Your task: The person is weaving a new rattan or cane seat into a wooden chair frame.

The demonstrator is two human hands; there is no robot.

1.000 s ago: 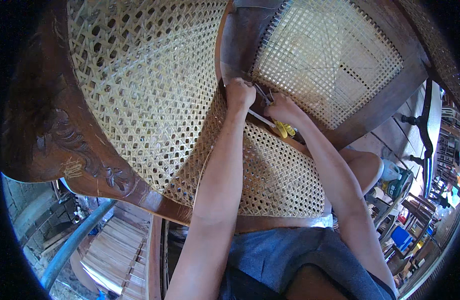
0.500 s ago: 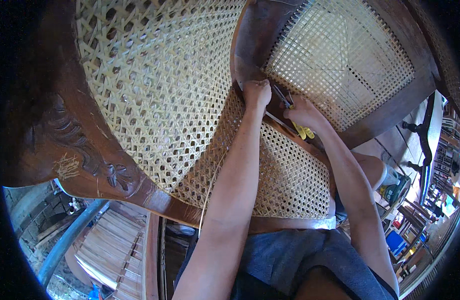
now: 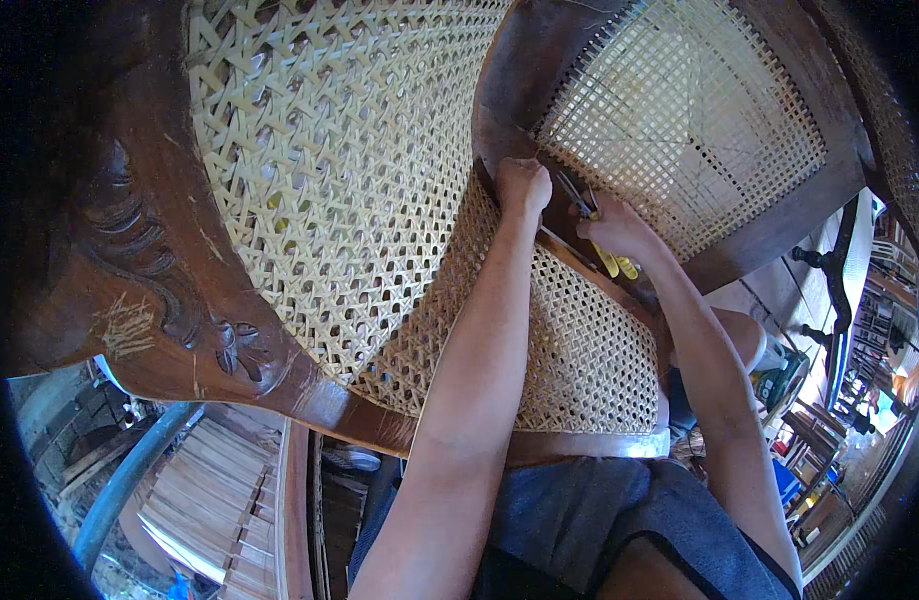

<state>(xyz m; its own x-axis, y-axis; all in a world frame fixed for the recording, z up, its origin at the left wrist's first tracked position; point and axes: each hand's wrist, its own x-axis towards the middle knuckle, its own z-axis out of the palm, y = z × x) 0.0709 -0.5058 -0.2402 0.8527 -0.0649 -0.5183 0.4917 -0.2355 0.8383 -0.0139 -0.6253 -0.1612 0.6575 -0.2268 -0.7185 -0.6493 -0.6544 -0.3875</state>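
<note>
My left hand (image 3: 523, 187) is closed in a fist against the dark wooden rail between two woven cane panels; what its fingers hold is hidden. Just to its right, my right hand (image 3: 622, 228) grips pliers with yellow handles (image 3: 616, 262). Their metal jaws stand apart and point up and left toward the rail. Beyond my right hand lies a square-mesh cane panel (image 3: 680, 120) in a dark frame, with loose strand ends along its edge. Beneath my forearms spreads the woven cane seat (image 3: 590, 350). A larger cane panel (image 3: 330, 170) curves up on the left.
The carved wooden frame (image 3: 170, 290) runs down the left side. Stacked wooden slats (image 3: 205, 490) and a blue-grey tube (image 3: 130, 490) lie at lower left. Dark turned furniture legs (image 3: 830, 290) and cluttered shelving stand at the right. My lap is against the seat's front edge.
The view has shifted slightly, so the chair and both hands sit a little differently. My left hand stays closed at the rail, and my right hand keeps the pliers with jaws apart.
</note>
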